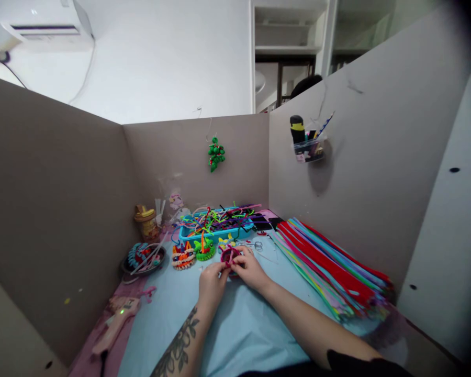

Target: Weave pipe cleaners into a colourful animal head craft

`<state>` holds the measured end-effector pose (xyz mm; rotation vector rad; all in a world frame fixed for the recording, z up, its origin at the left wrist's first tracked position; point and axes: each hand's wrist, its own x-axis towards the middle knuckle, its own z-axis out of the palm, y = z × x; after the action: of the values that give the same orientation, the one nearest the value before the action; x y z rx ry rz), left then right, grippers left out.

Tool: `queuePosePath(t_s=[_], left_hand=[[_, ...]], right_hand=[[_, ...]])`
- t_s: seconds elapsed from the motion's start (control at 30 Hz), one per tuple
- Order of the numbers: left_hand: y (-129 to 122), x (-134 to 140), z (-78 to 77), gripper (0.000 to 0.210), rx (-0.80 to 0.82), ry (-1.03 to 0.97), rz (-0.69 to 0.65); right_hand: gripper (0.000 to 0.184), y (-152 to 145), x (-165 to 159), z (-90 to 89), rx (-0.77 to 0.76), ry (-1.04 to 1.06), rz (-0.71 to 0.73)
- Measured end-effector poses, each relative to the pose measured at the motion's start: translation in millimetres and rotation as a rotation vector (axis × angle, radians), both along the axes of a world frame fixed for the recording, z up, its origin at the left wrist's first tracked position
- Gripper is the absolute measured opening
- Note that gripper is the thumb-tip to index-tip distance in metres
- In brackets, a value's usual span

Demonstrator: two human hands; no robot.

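Both hands meet over the middle of the blue table cover, working on a small dark pink basket of bent pipe cleaners (228, 255). My left hand (213, 280) pinches its near left edge between thumb and fingertips. Opposite it, my right hand (249, 268) has its fingers closed on the right side of the same piece. A pale pink strand stands up between the fingertips. Just left of them sit a green woven basket (204, 250) with an orange handle and an orange and cream one (183, 256). Scissors (258, 245) lie behind my right hand.
A blue tray (188, 234) heaped with pipe cleaner pieces stands at the back. Long pipe cleaner bundles (329, 262) lie on the right. At left are a dark bowl (159, 260), a yellow-lidded cup (146, 222) and a pink glue gun (115, 325). Grey partitions (196, 173) surround the table.
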<state>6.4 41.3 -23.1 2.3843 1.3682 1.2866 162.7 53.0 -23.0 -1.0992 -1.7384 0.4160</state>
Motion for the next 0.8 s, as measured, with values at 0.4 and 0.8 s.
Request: queuePosePath(t_s=[0.4,0.8], left_hand=[[-6.4,10.5,1.1,0.016,0.044,0.073,0.063],[-11.8,15.7,6.1,0.020,-0.124,-0.261,-0.042]], right_hand=[[0.022,3.7,-3.2,-1.0,-0.015,0.048,-0.086],[0.015,-2.6,-4.6,5.3,0.098,0.104,-0.129]])
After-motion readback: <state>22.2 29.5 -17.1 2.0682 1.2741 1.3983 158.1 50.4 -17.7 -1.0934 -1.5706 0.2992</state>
